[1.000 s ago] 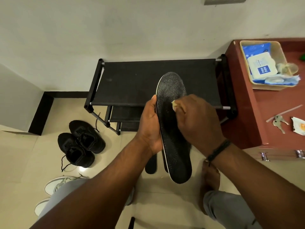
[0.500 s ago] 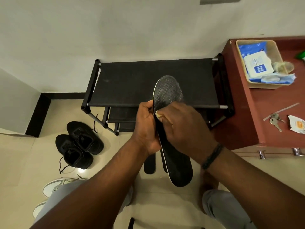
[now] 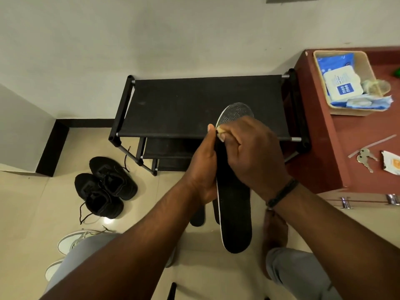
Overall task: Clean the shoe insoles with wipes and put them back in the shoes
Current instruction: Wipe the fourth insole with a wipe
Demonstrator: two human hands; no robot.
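Soft, even indoor light on my view, a small bright glare spot on the floor tiles [image 3: 107, 220] by the black shoes [image 3: 105, 185], faint shadows under my arms, wide-angle bending at the edges, and everything fairly sharp.

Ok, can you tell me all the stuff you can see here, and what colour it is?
insole: one, black with a pale edge, held upright in front of the rack
wipe: one, pale, pinched against the insole
more insoles: dark, on the floor behind the held one, count unclear
black shoes: two, on the floor left of the rack
white shoes: two, bottom left, partly hidden
shoe rack: one, black, by the wall
cabinet: one, reddish brown, right
basket: one, beige, on the cabinet
wipes pack: one, blue and white, in the basket
keys: silver, on the cabinet
left hand: grips the insole
right hand: pinches the wipe
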